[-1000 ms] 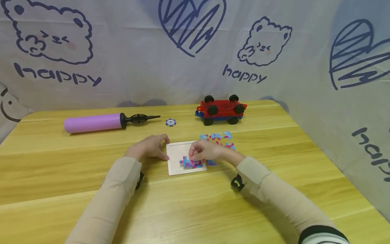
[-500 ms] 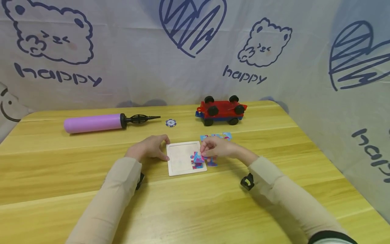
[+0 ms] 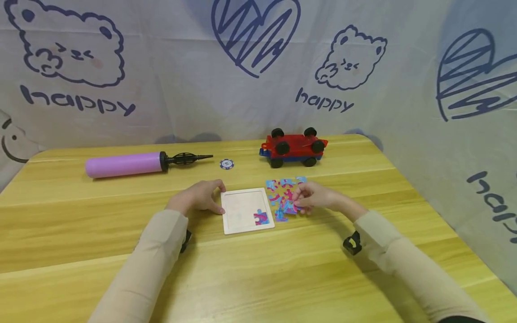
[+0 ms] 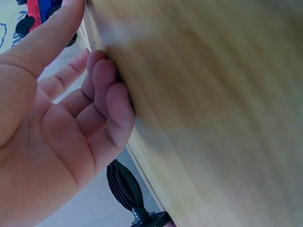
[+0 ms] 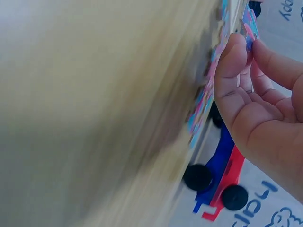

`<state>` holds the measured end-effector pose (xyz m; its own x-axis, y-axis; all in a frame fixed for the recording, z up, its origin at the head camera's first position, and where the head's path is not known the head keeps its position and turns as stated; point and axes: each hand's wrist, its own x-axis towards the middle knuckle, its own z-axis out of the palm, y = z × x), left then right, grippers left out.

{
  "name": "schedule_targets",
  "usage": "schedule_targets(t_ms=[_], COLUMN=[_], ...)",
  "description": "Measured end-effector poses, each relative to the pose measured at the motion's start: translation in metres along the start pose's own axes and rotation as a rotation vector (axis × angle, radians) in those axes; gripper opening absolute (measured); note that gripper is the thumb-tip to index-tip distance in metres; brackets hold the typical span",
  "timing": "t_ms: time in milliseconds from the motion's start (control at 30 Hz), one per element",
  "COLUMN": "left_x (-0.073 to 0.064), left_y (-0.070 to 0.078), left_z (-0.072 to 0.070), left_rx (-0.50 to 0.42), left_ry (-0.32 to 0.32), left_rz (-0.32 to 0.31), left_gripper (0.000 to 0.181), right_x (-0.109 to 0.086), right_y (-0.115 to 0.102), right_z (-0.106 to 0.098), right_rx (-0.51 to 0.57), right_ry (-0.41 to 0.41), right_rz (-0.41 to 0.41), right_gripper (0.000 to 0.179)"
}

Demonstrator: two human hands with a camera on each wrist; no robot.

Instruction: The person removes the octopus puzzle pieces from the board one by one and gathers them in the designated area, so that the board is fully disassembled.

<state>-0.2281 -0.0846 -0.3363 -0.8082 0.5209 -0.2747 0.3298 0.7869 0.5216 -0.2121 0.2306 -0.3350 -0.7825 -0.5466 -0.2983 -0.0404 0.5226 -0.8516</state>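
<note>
In the head view a square pale puzzle tray (image 3: pixel 239 207) lies on the table. A pink-and-blue jigsaw piece (image 3: pixel 262 218) sits in its lower right corner. My left hand (image 3: pixel 197 196) holds the tray at its left side, thumb on the left edge and a finger at the upper left corner; its other fingers (image 4: pixel 120 106) curl against the table in the left wrist view. Right of the tray, my right hand (image 3: pixel 317 196) pinches a jigsaw piece (image 3: pixel 290 207) between thumb and fingertips, above several loose jigsaw pieces (image 3: pixel 272 184). The held piece partly hides those beneath.
At the back stand a red-and-blue toy car (image 3: pixel 296 146), wheels showing upward, and a blue-and-white poker chip (image 3: pixel 226 164). A purple hand pump (image 3: pixel 125 164) with a black nozzle lies back left. A printed cloth (image 3: pixel 181 67) hangs behind the wooden table (image 3: pixel 242 278).
My right hand has moved right with the pinched piece, from over the tray to over the loose pieces. One piece stays in the tray's corner. My left hand has not moved.
</note>
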Motion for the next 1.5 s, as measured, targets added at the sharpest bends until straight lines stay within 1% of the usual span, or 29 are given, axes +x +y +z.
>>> schedule_targets(t_ms=[133, 333, 433, 600, 800, 1000, 1167, 1367, 1500], left_x=[0.0, -0.001, -0.001, 0.0, -0.001, -0.002, -0.002, -0.001, 0.0], left_y=[0.0, -0.001, -0.001, -0.002, 0.001, 0.001, 0.001, -0.001, -0.001], left_z=[0.0, 0.0, 0.0, 0.0, -0.001, -0.001, -0.002, -0.001, -0.001], left_rx=[0.016, 0.024, 0.028, 0.025, 0.022, 0.017, 0.015, 0.016, 0.017], left_ry=[0.005, 0.01, 0.011, 0.003, -0.001, -0.001, 0.003, 0.002, 0.0], left_rz=[0.005, 0.017, 0.024, 0.017, 0.004, 0.006, 0.01, 0.005, 0.004], left_gripper=[0.05, 0.05, 0.05, 0.051, 0.051, 0.05, 0.05, 0.049, 0.05], right_x=[-0.005, -0.006, -0.005, -0.006, -0.007, -0.007, -0.004, 0.005, 0.011], right_y=[0.006, 0.009, 0.009, 0.008, 0.005, 0.003, -0.002, -0.011, -0.018], right_z=[-0.004, -0.005, -0.005, -0.005, -0.006, -0.006, -0.005, 0.002, 0.009], right_rx=[-0.002, 0.001, -0.022, -0.074, -0.112, -0.153, -0.191, -0.194, -0.214], right_ry=[-0.004, 0.002, -0.003, -0.007, -0.022, -0.02, 0.005, 0.033, 0.046], right_rz=[0.025, 0.075, 0.084, 0.096, 0.121, 0.138, 0.115, 0.057, 0.005], right_gripper=[0.005, 0.006, 0.005, 0.004, 0.004, 0.006, 0.006, 0.008, 0.011])
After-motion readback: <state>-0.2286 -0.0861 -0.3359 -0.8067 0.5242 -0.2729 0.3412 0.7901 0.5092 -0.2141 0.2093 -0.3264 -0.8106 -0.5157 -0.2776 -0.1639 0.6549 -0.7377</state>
